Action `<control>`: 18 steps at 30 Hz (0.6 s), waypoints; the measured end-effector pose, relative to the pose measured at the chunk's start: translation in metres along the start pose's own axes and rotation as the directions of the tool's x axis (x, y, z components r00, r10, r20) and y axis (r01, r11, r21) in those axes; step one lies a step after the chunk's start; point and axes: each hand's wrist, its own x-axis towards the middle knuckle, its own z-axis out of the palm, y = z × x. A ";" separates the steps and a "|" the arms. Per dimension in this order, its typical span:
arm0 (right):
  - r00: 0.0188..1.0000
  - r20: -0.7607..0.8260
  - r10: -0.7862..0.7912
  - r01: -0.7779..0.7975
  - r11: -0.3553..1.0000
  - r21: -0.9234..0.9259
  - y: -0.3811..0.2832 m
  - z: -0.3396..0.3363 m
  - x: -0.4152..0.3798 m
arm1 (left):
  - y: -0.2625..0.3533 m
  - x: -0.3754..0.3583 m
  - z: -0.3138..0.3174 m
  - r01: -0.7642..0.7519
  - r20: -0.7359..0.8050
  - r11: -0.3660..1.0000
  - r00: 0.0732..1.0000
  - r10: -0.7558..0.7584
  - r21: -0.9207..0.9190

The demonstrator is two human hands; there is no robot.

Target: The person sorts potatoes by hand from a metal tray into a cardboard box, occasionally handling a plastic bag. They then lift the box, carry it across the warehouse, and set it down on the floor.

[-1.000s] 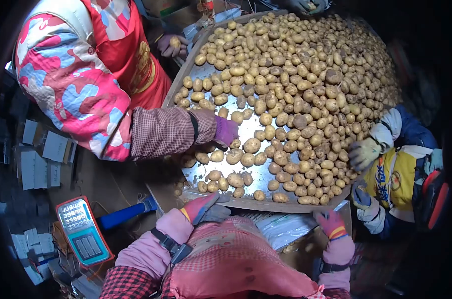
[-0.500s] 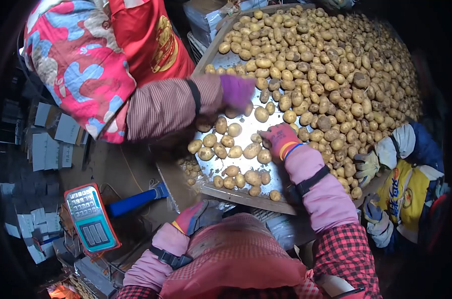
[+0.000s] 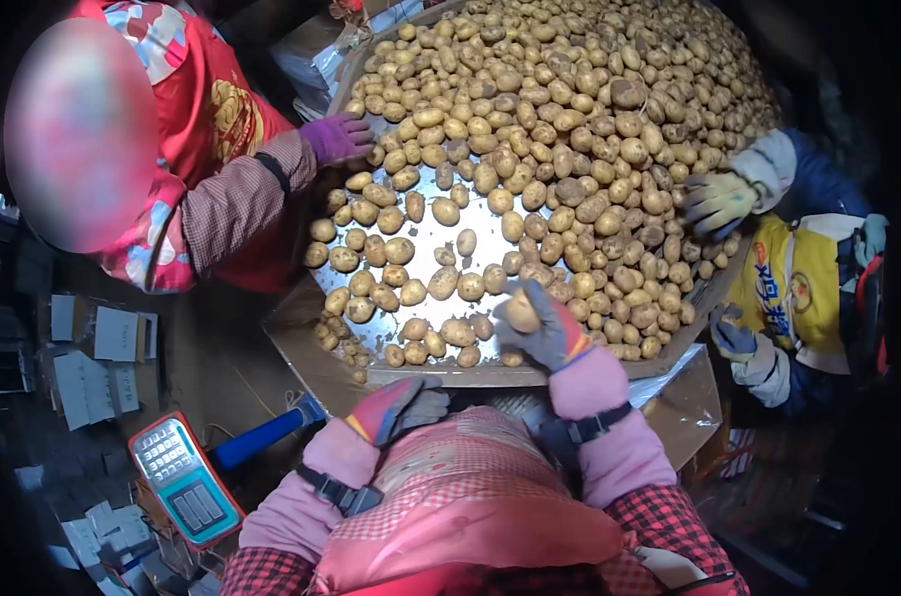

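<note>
Dim rm, edges nearly black; strong light glares off the metal tabletop [image 3: 440, 376] w/ its raised rim. Brownish floor [image 3: 212, 343] at img left, w/ flattened & stacked cardboard [image 3: 113, 338] alongside. Red-and-teal scale [image 3: 187, 482] w/ keypad near btm left, blue post [image 3: 264, 437] beside it. Plastic-wrapped carton [image 3: 687, 397] under the tabletop's near-right corner; far bkgd too dark to tell.
</note>
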 end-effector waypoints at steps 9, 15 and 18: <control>0.824 -0.304 0.478 -0.226 0.769 0.598 0.009 -0.108 -0.209 | 0.016 0.021 0.018 0.070 0.046 0.976 0.996 -0.081 0.206; 0.769 0.071 0.635 -0.356 0.517 -0.778 0.097 -0.140 -0.337 | 0.023 0.027 -0.002 0.063 0.138 0.988 0.987 -0.083 0.142; 0.722 0.020 0.692 -0.188 0.223 -0.956 0.111 -0.135 -0.317 | 0.033 0.012 0.004 -0.009 0.082 0.980 0.997 -0.008 0.199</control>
